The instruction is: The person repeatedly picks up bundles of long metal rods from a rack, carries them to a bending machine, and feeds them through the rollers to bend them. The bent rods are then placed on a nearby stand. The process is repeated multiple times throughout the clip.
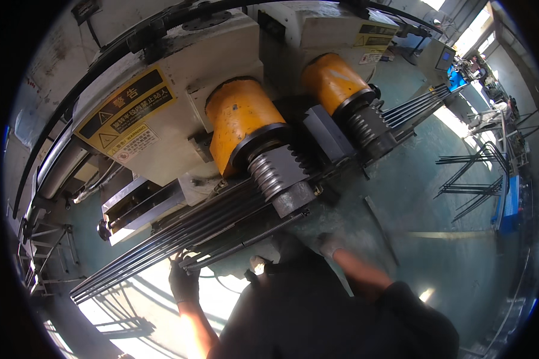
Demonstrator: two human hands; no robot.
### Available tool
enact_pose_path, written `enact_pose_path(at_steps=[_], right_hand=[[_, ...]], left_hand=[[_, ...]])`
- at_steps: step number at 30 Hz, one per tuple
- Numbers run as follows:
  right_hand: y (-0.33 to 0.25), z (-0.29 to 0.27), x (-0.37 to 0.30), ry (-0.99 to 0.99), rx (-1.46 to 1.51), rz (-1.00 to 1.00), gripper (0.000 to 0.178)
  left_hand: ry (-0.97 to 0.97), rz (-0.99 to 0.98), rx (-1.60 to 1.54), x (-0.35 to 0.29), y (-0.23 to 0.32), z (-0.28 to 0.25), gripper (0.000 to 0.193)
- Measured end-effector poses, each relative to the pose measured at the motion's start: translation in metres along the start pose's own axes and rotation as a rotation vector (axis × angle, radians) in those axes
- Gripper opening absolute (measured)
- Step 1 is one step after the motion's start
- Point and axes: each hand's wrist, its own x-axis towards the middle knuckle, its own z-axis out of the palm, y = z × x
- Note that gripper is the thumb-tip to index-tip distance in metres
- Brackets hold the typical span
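My left hand (184, 280), in a dark glove, is at the near edge of a bundle of long dark metal rods (144, 253). Its fingers curl in by the end of a long coil spring (245, 243); what they grip is hidden. My right hand (329, 244), in a greyish glove, hangs low in front of my body, away from the rods. Motion smears its fingers. Above the rods, a bending machine carries two orange cylindrical heads (241, 119) (332, 81), each ending in a grooved steel die (276, 173).
A yellow and black warning sign (126, 113) is on the machine's pale housing. Bent rods (476, 173) stand on a rack at the right, near a blue frame (509, 206). A control cabinet (437, 63) stands far right. A thin bar (382, 230) lies on the green floor.
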Motion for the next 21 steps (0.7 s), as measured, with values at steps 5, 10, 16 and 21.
enact_pose_path(at_steps=[5,10,16,21], right_hand=[[-0.015,-0.023,-0.034,0.300,-0.112,-0.234,0.043],[-0.060,-0.118,-0.043,0.961,-0.045,-0.371,0.029],[-0.163,-0.219,-0.042,1.065,1.602,-0.514,0.030],[-0.168,-0.246,-0.036,0.712,1.841,-0.277,0.044]], left_hand=[[-0.106,0.374,0.221,-0.016,-0.011,0.013,0.012],[0.048,0.672,0.763,-0.015,0.003,-0.013,0.007],[0.234,0.515,1.279,-0.011,0.043,-0.073,0.014],[0.331,0.206,1.094,-0.010,0.097,-0.094,0.018]])
